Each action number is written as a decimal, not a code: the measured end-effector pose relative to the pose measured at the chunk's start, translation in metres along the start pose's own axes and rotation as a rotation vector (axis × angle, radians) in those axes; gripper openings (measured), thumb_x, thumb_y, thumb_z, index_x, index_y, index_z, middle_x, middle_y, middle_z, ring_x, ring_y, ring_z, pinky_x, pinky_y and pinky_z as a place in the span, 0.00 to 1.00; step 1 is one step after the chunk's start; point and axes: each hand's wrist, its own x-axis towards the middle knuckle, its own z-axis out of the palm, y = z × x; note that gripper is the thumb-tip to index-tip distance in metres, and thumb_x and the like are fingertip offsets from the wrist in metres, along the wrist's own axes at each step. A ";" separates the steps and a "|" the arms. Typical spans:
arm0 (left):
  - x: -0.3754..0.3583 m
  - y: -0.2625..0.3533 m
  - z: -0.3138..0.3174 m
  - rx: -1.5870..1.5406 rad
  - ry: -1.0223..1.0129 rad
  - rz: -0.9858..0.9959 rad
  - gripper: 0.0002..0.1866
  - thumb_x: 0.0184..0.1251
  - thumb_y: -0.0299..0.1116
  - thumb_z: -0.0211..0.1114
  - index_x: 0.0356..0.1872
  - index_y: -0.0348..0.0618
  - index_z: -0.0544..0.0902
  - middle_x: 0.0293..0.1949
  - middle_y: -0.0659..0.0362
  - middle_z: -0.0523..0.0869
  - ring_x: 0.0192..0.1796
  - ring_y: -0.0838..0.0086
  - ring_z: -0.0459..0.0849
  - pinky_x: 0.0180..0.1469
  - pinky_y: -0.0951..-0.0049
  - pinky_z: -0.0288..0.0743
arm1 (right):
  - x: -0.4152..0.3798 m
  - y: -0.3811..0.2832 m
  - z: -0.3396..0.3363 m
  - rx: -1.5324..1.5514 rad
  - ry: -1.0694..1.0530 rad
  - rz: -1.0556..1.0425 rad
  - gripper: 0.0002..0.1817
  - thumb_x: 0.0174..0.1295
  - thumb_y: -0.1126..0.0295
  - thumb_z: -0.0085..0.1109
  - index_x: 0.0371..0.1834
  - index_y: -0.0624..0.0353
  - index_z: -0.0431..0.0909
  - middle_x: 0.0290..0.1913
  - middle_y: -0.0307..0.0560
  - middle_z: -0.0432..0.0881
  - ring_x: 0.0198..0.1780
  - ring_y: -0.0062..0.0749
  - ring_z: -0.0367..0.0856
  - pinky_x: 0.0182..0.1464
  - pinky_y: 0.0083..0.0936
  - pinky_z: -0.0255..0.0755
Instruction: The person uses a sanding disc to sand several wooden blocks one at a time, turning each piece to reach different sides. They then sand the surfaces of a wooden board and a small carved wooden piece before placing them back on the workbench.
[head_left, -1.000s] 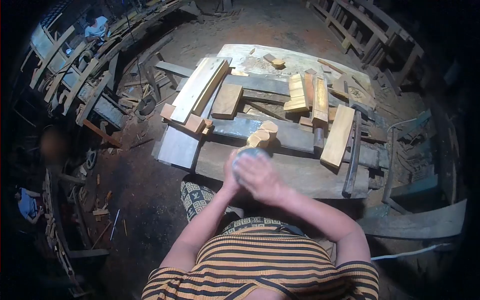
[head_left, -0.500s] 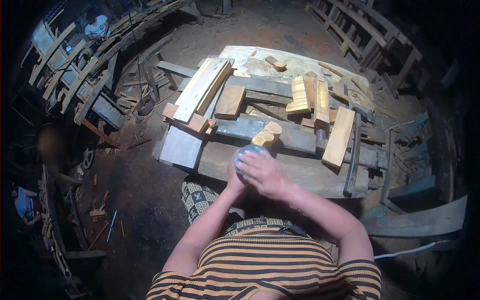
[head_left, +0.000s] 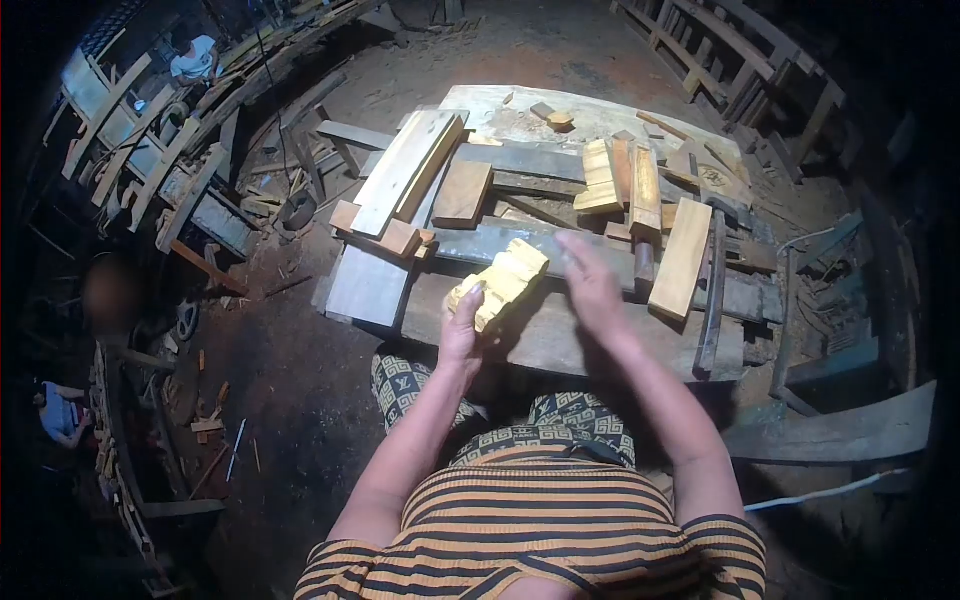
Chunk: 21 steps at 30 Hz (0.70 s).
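A notched, carved yellow block of wood [head_left: 512, 272] is in my left hand [head_left: 462, 325], tilted over the near edge of the workbench [head_left: 620, 335]. The left thumb presses on its near end. To the right of the block and apart from it is my right hand [head_left: 593, 292], its fingers stretched out above the bench and nothing seen in them. Beyond the carved block a grey metal-looking bar [head_left: 490, 244] lies across the bench. A brown wooden block [head_left: 463, 193] rests behind that bar.
Long pale planks [head_left: 408, 175] lie at left on the bench. On the right are an upright-grained block [head_left: 682, 255] and a dark curved bar [head_left: 712, 300]. One person [head_left: 195, 60] is far left, another person [head_left: 62, 412] lower left. Timber racks [head_left: 740, 70] stand back right.
My hands have parted: the right moved away to the right, while the left lifted and tilted the carved block. The bluish rounded thing that was between my hands no longer shows.
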 end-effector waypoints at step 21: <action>0.001 0.005 -0.005 -0.555 0.112 -0.479 0.33 0.60 0.70 0.53 0.54 0.55 0.76 0.51 0.53 0.80 0.50 0.66 0.81 0.51 0.61 0.77 | -0.055 -0.024 0.061 -0.109 -0.365 -0.618 0.23 0.58 0.67 0.55 0.59 0.51 0.74 0.64 0.46 0.74 0.68 0.41 0.67 0.71 0.47 0.53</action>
